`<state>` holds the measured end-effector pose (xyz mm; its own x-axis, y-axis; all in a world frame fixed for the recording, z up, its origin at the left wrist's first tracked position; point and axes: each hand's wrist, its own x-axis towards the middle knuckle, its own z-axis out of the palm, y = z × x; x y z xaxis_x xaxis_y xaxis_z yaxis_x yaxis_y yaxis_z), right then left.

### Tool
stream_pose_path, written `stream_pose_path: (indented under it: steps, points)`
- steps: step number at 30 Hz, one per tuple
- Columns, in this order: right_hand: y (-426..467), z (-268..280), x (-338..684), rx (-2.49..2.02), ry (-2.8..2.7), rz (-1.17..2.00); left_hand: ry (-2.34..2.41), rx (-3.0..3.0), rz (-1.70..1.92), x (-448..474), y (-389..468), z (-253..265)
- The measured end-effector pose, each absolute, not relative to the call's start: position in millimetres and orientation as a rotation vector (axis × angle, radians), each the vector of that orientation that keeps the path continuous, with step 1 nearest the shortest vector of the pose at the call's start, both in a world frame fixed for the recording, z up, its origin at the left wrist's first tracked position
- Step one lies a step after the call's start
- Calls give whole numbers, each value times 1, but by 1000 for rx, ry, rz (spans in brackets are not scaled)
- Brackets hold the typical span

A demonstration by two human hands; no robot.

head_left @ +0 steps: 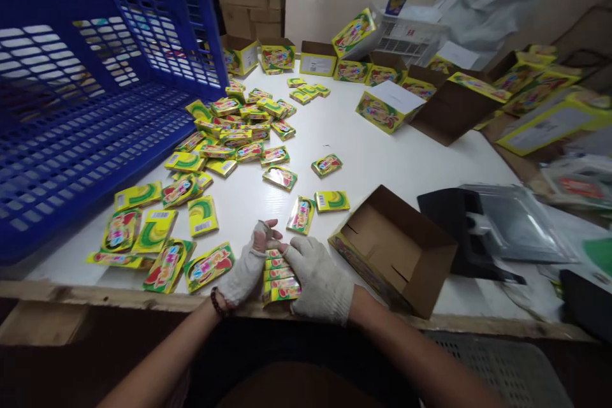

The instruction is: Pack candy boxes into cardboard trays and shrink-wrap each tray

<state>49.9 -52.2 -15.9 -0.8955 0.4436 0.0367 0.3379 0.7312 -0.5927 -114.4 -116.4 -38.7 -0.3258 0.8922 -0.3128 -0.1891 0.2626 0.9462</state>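
A row of small yellow boxes with watermelon prints (281,280) is stacked side by side at the table's front edge. My left hand (245,268), in a white work glove with bare fingertips, closes on the row's left and far side. On the right side, my gloved right hand (319,277) grips the same row, its fingers partly hidden. Just beyond my hands lie loose small boxes, one upright in print (301,215) and one showing its barcode (332,201). An open, larger display carton (414,229) rests tilted to the right of my right hand.
More small boxes (239,134) lie heaped at left, beside a big blue plastic crate (95,159). Yellow display cartons (318,64) line the table's back. A black tape dispenser (447,223) and clear plastic tray (516,223) sit at right. The wooden table edge (119,296) runs in front.
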Motion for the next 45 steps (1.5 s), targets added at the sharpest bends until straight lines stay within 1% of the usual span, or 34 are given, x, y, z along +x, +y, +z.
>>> stream_pose_path:
  steps: [2,4,7,10,12,14,16,18,19,21,23,25,27,28,31,32,33,34,36,40,42,44,45]
  points:
    - [-44,13,71,-752,-2667,1001,1550,874,1290,-118,-92,-30]
    - [-26,40,104,-919,-2479,1164,1607,1223,1283,-113,-65,-24]
    - [12,58,157,-1218,-2120,1563,1519,1571,1219,-85,-27,-24]
    - [45,40,187,-1262,-1762,2003,1502,1495,1090,-51,-11,-32]
    - [51,18,186,-1231,-1624,2217,1489,1380,1017,-36,-19,-37]
    - [46,2,173,-1215,-1586,2348,1512,1289,997,-31,-46,-39]
    - [34,-1,155,-1208,-1702,2396,1628,1215,995,-33,-82,-37]
    - [20,10,139,-1240,-2039,2292,1747,1191,975,-38,-116,-33]
    - [13,19,132,-1284,-2262,2154,1779,1205,962,-39,-129,-32]
    - [3,39,124,-1389,-2649,1779,1798,1264,951,-40,-144,-31]
    - [-3,53,121,-1462,-2854,1481,1808,1311,963,-39,-146,-32]
    - [-3,60,123,-1486,-2913,1330,1808,1339,973,-37,-141,-33]
    - [5,60,129,-1447,-2920,1323,1798,1353,972,-36,-136,-33]
    - [12,58,133,-1406,-2903,1393,1793,1358,972,-36,-134,-33]
    - [41,50,147,-1243,-2662,1846,1780,1369,969,-38,-133,-30]
    - [51,47,151,-1200,-2539,1954,1775,1376,967,-38,-133,-29]
    - [60,43,152,-1172,-2436,1998,1772,1380,966,-38,-134,-28]
    - [67,38,152,-1165,-2386,1978,1770,1384,967,-38,-134,-28]
    - [75,26,144,-1190,-2473,1822,1767,1393,972,-38,-135,-28]
    - [69,2,116,-1176,-3006,1460,1767,1437,974,-38,-137,-34]
    - [62,-2,108,-1125,-3190,1268,1793,1475,972,-39,-138,-36]
    - [56,2,108,-1142,-3200,1125,1865,1576,1027,-39,-137,-34]
    - [55,6,111,-1164,-3148,1103,1882,1688,1068,-38,-136,-31]
